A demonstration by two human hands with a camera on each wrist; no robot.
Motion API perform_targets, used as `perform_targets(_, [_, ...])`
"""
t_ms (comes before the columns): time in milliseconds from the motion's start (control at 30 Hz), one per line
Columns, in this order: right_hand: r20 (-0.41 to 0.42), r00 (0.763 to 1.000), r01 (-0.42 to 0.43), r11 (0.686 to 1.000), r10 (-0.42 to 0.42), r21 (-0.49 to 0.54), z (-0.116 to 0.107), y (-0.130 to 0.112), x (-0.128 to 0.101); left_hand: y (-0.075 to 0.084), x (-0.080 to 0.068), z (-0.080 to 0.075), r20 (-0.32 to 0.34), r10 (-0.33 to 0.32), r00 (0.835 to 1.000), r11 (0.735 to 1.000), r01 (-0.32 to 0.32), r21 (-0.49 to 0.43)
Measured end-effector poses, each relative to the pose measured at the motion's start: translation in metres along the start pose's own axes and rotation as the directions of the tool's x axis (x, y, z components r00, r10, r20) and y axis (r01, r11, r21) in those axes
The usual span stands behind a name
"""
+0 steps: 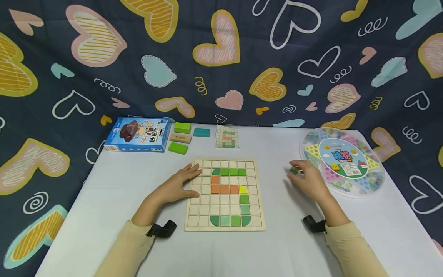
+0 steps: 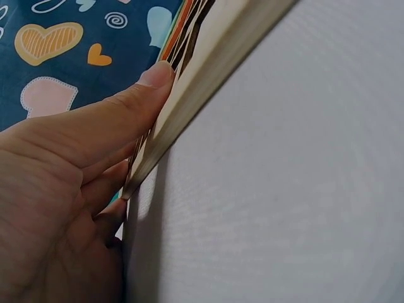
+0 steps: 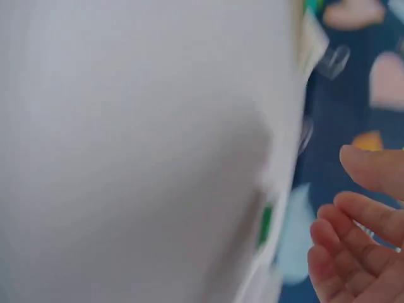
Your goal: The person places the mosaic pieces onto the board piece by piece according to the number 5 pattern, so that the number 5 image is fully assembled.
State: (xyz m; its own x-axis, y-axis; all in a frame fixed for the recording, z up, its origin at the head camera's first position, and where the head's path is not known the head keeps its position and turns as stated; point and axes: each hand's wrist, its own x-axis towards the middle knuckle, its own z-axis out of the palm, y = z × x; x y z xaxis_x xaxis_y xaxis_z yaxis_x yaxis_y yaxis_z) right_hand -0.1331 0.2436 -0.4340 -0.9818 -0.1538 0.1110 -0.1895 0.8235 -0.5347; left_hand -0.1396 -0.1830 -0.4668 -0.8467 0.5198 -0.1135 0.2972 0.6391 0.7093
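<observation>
- Here, in the head view, the left hand (image 1: 178, 184) lies flat with straight fingers on the left edge of the wooden grid board (image 1: 225, 194). The board holds green, orange and yellow tiles (image 1: 230, 188) in its cells. The right hand (image 1: 309, 180) pinches a small green tile (image 1: 294, 170) above the white table (image 1: 114, 192), just beside the round marble game tray (image 1: 346, 161), which is full of small marbles under a clear lid.
- Behind the board lie a blue box (image 1: 138, 134), loose blocks (image 1: 180, 137) and a pattern card (image 1: 227, 136).
- In the left wrist view, the thumb (image 2: 132, 101) presses the edge of the board (image 2: 208, 69).
- In the right wrist view, which is blurred, the curled fingers (image 3: 353, 246) show, and a green piece (image 3: 266, 224) is near them; the grip I cannot tell there.
</observation>
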Motion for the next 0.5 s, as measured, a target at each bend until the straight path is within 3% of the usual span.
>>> perform_targets(100, [0.034,0.996,-0.086,0.996,0.087,-0.022,-0.009,0.023,0.003,-0.001,-0.001,0.000,-0.003,0.001,1.000,1.000,-0.001,0.006])
perform_targets(233, [0.067,0.993,-0.096,0.994,0.100,-0.060,-0.007,0.034,0.008,-0.002,-0.001,0.001,-0.003,-0.002,1.000,1.000,0.002,0.006])
perform_targets(400, [0.046,0.996,-0.076,0.997,0.077,-0.029,0.001,0.030,0.013,-0.001,0.000,0.001,0.001,-0.005,1.000,1.000,0.005,0.003])
perform_targets(500, [0.060,0.998,-0.018,0.999,0.016,0.035,0.006,0.011,0.011,0.001,0.001,0.000,0.006,-0.006,1.000,1.000,0.006,0.003])
